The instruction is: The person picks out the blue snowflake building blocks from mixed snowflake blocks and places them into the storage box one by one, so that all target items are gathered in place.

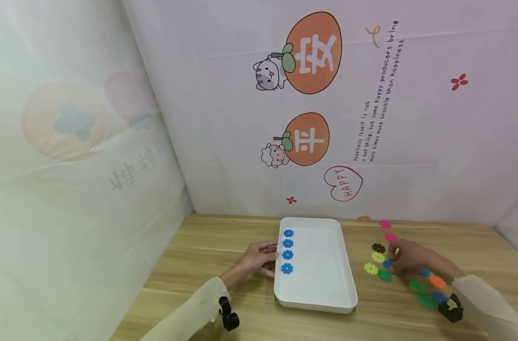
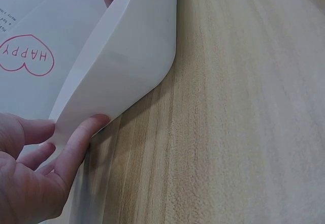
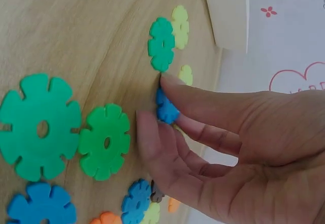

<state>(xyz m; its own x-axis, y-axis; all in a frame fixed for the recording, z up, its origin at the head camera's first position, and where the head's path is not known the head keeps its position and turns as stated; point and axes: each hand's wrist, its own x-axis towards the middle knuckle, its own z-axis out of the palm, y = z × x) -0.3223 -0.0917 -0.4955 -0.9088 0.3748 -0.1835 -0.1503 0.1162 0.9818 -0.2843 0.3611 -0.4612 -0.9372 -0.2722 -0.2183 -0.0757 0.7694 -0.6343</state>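
Observation:
A white rectangular tray [image 1: 314, 265] stands on the table, with several blue flower-shaped plastic discs [image 1: 287, 243] in a column along its left side. My left hand [image 1: 259, 258] rests against the tray's left side; in the left wrist view, extended fingers touch the outer wall [image 2: 117, 71]. To the right of the tray, my right hand [image 1: 408, 258] pinches a blue notched disc [image 3: 166, 107] between thumb and fingers, low over the table. Close by lie a green disc [image 3: 162, 44] and yellow discs [image 1: 371, 268].
More loose discs lie around the right hand: pink [image 1: 385, 224], brown [image 1: 378, 248], orange [image 1: 437, 282], green [image 3: 40, 127] and blue [image 3: 41, 203]. A printed cloth wall [image 1: 241, 118] rises behind the wooden table [image 1: 190, 284], with another cloth [image 1: 71, 213] at the left.

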